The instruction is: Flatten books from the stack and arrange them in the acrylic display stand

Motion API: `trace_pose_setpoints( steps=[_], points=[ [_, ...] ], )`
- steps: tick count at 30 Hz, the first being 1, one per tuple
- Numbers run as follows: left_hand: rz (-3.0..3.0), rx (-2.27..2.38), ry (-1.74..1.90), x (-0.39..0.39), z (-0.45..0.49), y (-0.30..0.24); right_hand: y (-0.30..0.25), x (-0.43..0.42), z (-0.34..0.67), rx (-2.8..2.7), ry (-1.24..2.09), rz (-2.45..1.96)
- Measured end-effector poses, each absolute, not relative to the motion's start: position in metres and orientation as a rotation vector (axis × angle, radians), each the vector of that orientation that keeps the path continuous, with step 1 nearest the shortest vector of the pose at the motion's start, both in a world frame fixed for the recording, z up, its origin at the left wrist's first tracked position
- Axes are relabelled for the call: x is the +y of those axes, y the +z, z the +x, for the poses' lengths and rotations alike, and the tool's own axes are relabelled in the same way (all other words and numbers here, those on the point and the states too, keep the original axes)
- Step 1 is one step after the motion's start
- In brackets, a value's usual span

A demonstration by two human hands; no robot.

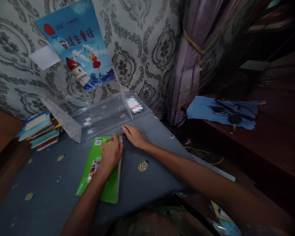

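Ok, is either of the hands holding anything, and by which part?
The left hand is curled over the green book at its far right corner; gripping or just resting, I can't tell. The right hand is beside that corner, nothing visibly held.

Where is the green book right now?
In the head view, the green book lies left of centre on the grey tablecloth, beneath the left hand and just in front of the clear plastic stand.

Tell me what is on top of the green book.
The left hand lies on the green book, the left forearm crossing above the cover. A barcode and part of a picture show; whatever hand and forearm cover cannot be seen.
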State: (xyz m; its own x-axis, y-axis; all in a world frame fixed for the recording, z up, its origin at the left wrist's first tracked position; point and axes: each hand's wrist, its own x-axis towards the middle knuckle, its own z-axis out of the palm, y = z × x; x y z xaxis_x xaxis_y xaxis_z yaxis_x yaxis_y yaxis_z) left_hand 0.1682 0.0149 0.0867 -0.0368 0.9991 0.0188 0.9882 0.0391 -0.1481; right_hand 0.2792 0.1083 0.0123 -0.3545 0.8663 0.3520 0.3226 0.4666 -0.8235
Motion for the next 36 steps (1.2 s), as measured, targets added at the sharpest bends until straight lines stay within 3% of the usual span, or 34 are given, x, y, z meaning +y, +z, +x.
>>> trace_pose_setpoints(
  steps=[11,18,22,29,36],
  points=[
    [-2.093,-2.214,0.052,0.014,0.166,0.086,0.023,0.098,0.283,-1.848,0.766,-0.912],
    [-2.199,-2.122,0.116,0.009,0.162,0.085,0.031,0.089,0.282,-2.169,0.687,-0.97],
    [-2.374,-2.09,-0.028,-0.005,0.123,0.087,0.039,0.082,0.282,-2.274,0.611,-1.06],
    [-2.138,-2.223,-0.232,-0.057,0.048,0.056,0.047,0.07,0.28,-2.307,0.597,-1.128],
    [-1.894,-2.332,-0.088,-0.056,0.067,0.052,0.041,0.093,0.258,-2.26,0.705,-1.036]
  ],
)
